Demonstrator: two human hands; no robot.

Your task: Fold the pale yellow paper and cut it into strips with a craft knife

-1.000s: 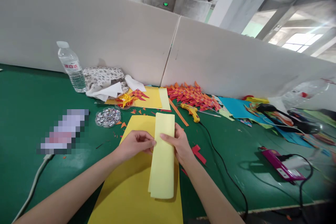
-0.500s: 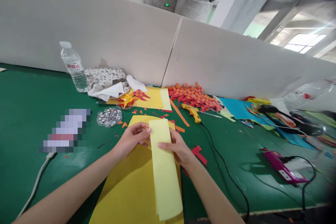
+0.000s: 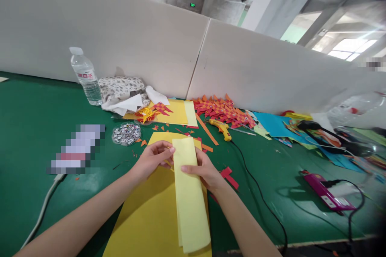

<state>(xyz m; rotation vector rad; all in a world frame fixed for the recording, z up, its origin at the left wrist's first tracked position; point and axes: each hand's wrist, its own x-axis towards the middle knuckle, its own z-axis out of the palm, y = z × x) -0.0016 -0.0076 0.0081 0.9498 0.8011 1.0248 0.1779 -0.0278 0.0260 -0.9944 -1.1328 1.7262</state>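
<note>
A long folded strip of pale yellow paper point(image 3: 189, 200) lies lengthwise over a darker yellow sheet point(image 3: 150, 221) on the green table. My left hand point(image 3: 153, 160) pinches the strip's upper left edge with its fingers closed. My right hand point(image 3: 203, 168) grips the strip's right side, thumb laid across the top of it. Both forearms reach in from the bottom of the view.
Behind the hands lie a tray of googly eyes point(image 3: 126, 133), orange paper scraps, a stack of yellow sheets point(image 3: 177, 112), woven red-orange paper fish point(image 3: 223, 110) and a yellow glue gun point(image 3: 221, 128) with a black cord. A water bottle point(image 3: 86, 75) stands at back left. A purple power strip point(image 3: 327, 194) sits at right.
The pale strip has slid toward me and tilted, its near end now reaching lower right. Both hands shifted up to its far end and keep hold of it.
</note>
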